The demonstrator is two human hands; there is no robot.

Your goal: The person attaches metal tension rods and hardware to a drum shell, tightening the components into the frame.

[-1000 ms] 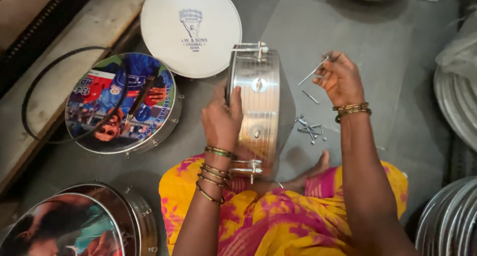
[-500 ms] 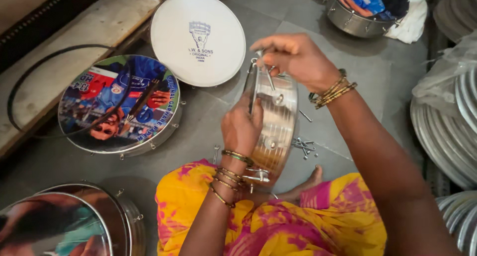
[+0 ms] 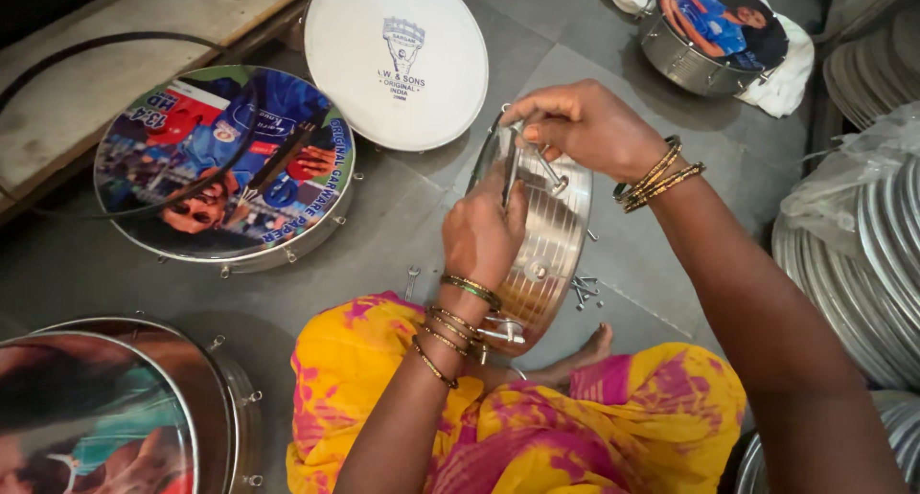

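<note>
2 hands work on a steel shell [image 3: 541, 254] standing on edge on the floor, against the person's lap. The left hand [image 3: 484, 230] grips its upper rim, fingers closed over the edge; the right hand [image 3: 585, 125] pinches a bolt [image 3: 548, 166] at the rim's top. Loose bolts [image 3: 583, 288] lie on the floor beside the shell, and a white drumhead [image 3: 396, 58] and a printed drum [image 3: 230, 163] lie beyond. Thin polished metal looks light, stiff and slippery, so the rim or a lug seems the safest hold.
</note>
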